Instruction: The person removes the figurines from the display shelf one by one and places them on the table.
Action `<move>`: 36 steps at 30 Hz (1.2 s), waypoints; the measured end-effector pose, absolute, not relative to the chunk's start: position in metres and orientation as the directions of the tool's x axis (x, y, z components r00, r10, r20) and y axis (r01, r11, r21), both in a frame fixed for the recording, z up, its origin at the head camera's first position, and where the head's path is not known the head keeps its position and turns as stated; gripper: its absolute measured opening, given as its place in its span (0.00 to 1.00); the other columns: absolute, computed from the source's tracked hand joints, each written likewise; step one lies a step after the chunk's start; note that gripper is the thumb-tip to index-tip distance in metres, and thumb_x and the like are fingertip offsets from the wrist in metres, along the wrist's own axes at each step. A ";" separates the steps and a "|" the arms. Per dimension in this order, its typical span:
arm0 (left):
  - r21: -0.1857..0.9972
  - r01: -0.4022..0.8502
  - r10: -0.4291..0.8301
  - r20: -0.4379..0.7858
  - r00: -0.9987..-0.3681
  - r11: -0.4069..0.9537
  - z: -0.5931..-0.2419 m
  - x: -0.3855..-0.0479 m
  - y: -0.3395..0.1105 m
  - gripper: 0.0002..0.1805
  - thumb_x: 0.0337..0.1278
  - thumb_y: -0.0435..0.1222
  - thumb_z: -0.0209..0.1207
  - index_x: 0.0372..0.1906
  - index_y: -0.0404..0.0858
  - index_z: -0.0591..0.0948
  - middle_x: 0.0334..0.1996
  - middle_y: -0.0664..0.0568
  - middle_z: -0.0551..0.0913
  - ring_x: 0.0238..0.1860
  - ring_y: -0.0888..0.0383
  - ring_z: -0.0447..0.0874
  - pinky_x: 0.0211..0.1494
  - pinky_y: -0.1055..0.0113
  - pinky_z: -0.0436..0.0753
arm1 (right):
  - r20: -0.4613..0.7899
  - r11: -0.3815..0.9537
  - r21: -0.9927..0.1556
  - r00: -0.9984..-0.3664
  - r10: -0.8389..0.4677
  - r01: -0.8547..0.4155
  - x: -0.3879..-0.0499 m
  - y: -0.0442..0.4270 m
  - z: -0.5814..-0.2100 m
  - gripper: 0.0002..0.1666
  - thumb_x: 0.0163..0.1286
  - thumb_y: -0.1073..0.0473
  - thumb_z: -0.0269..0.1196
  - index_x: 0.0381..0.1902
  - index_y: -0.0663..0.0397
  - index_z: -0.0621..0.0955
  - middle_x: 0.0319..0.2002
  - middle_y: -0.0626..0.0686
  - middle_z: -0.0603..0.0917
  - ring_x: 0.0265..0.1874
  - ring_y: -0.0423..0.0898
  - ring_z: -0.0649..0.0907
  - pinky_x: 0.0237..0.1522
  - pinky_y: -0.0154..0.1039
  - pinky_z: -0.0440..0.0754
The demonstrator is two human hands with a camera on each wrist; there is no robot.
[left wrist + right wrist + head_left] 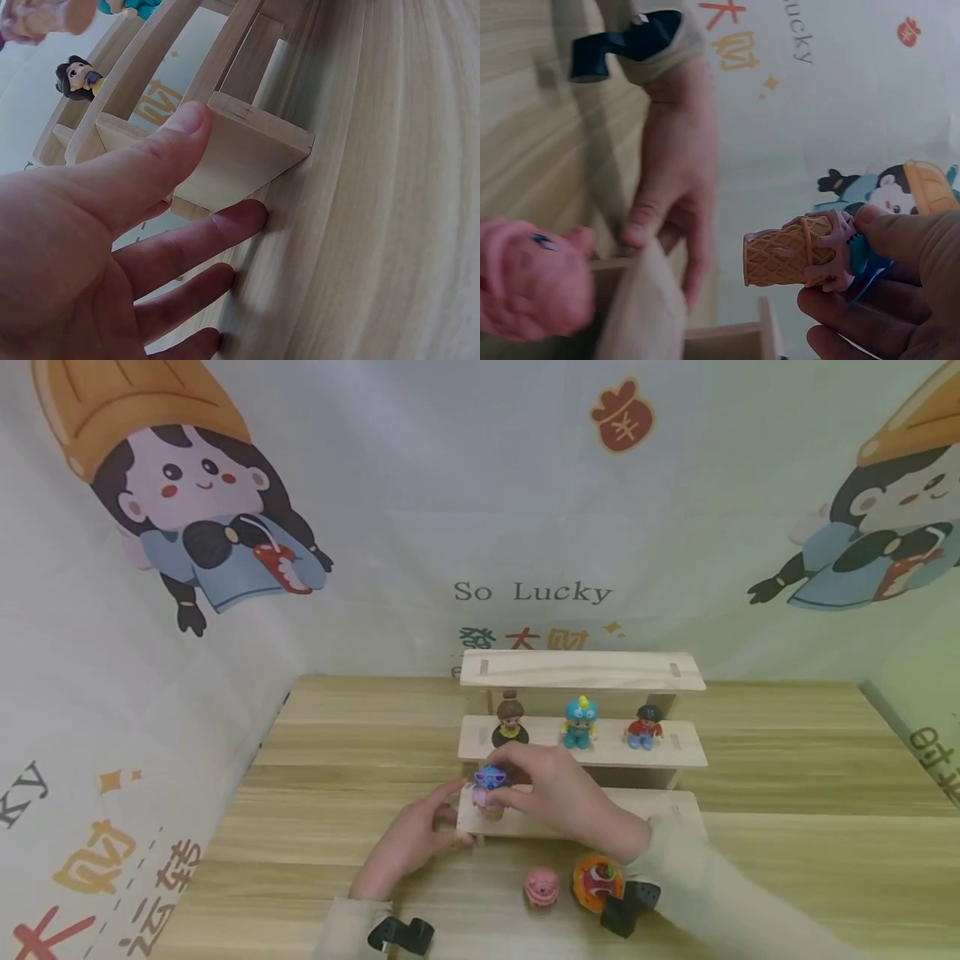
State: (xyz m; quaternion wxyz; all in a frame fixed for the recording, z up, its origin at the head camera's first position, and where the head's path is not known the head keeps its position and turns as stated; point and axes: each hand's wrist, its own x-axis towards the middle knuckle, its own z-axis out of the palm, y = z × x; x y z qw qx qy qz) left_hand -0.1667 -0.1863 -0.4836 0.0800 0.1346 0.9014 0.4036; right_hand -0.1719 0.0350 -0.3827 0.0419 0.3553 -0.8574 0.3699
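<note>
My right hand (558,789) pinches a toy ice cream cone (799,251) with a waffle base, pink drips and a blue top wearing sunglasses. In the head view the cone is just above the left end of the lowest tier of a wooden display shelf (585,668). The right wrist view shows thumb and fingers on its blue top, the base free. My left hand (412,839) is at that shelf's left end, fingers extended. Its thumb touches the end panel (240,150) in the left wrist view, and the index finger lies along its lower edge.
On the middle tier sit a bun-haired figure (510,722), a teal figure (581,724) and a red-jacketed figure (645,728). A pink toy (542,887) and an orange round toy (596,882) lie in front of the shelf. A printed cloth (390,527) hangs behind the wooden table (360,735).
</note>
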 end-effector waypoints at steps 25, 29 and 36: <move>0.728 0.149 0.279 -0.060 -0.959 0.669 -0.484 -0.167 -0.186 0.43 0.45 0.41 0.70 0.69 0.42 0.65 0.43 0.46 0.87 0.51 0.44 0.82 0.62 0.43 0.72 | 0.188 0.497 -0.518 -0.659 -0.728 -0.696 -0.135 0.020 -0.444 0.15 0.59 0.49 0.69 0.39 0.49 0.79 0.34 0.41 0.84 0.33 0.28 0.79 0.38 0.22 0.78; 0.729 0.151 0.280 -0.057 -0.958 0.667 -0.484 -0.167 -0.186 0.43 0.45 0.40 0.70 0.69 0.41 0.65 0.42 0.46 0.87 0.51 0.44 0.82 0.62 0.43 0.72 | 0.172 0.495 -0.511 -0.648 -0.742 -0.703 -0.134 0.018 -0.445 0.13 0.60 0.50 0.68 0.38 0.48 0.79 0.32 0.39 0.82 0.31 0.28 0.77 0.35 0.21 0.77; 0.731 0.148 0.280 -0.061 -0.958 0.667 -0.485 -0.167 -0.186 0.43 0.44 0.40 0.70 0.69 0.42 0.65 0.42 0.47 0.87 0.51 0.44 0.81 0.62 0.43 0.71 | 0.123 0.502 -0.514 -0.638 -0.760 -0.696 -0.133 0.018 -0.448 0.11 0.62 0.49 0.67 0.37 0.46 0.78 0.29 0.36 0.78 0.27 0.27 0.74 0.31 0.20 0.74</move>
